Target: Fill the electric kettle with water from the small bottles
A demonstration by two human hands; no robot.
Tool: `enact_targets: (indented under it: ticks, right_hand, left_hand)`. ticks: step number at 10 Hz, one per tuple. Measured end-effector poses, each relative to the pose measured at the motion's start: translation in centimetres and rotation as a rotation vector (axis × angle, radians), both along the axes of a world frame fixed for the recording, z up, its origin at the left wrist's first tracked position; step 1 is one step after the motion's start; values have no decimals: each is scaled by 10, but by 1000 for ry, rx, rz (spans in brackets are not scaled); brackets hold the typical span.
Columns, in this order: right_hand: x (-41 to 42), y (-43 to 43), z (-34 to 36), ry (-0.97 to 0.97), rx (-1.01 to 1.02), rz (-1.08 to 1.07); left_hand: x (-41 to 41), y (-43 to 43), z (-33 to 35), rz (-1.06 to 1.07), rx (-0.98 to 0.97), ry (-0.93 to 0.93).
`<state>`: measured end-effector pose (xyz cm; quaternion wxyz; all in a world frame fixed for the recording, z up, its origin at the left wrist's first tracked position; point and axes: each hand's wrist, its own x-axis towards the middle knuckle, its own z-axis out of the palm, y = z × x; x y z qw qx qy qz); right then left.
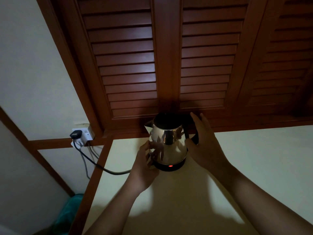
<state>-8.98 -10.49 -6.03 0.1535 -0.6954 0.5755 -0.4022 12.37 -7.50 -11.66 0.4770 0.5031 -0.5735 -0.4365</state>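
A shiny steel electric kettle (166, 145) stands on its black base (169, 167) at the back of a pale countertop, spout pointing left. A red light glows on the base. The kettle's top looks dark and open. My left hand (145, 168) rests against the kettle's lower left side, fingers curled on the body near the base. My right hand (203, 143) is beside the black handle (195, 139) with straight, spread fingers, the thumb near the kettle's right side. No small bottles are in view.
Brown louvred wooden doors (169, 56) rise right behind the kettle. A black power cord (101, 167) runs from the base off the counter's left edge to a wall socket (81, 134). Something teal (71, 211) lies on the floor at lower left.
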Motion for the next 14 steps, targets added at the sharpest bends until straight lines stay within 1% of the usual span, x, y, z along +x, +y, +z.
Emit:
enact_targets:
  ticks: [1, 2, 3, 5, 6, 8, 9, 11, 12, 13, 14]
  right_hand:
    - [1, -1, -4, -75, -31, -20]
    - [-1, 1, -6, -207, -48, -52]
    - [-5, 5, -13, -276, -9, -52]
    - [-10, 13, -30, -242, -31, 29]
    - [-14, 10, -26, -271, -67, 20]
    - [-13, -5, -10, -114, -143, -55]
    - [-12, -8, -13, -99, -152, -70]
    - [-9, 3, -24, -108, -117, -45]
    - [-5, 22, -40, -86, -92, -13]
    - [0, 46, -70, -78, 0, -4]
    - [6, 66, -88, 82, 160, 32]
  left_hand:
    - [0, -2, -1, 2, 39, 54]
    - [1, 0, -2, -24, 30, 28]
    - [0, 2, -7, -18, -2, 35]
    - [3, 3, -16, -12, -62, -16]
    - [5, 2, -18, -27, -62, -36]
    - [5, 3, -15, -48, -73, -49]
    - [7, 0, -19, -41, -58, -56]
    - [8, 3, -18, -63, -99, -71]
    - [11, 10, -18, -75, -150, -126]
    - [17, 21, -28, -48, -242, -357]
    - [16, 35, -28, -11, -193, -534]
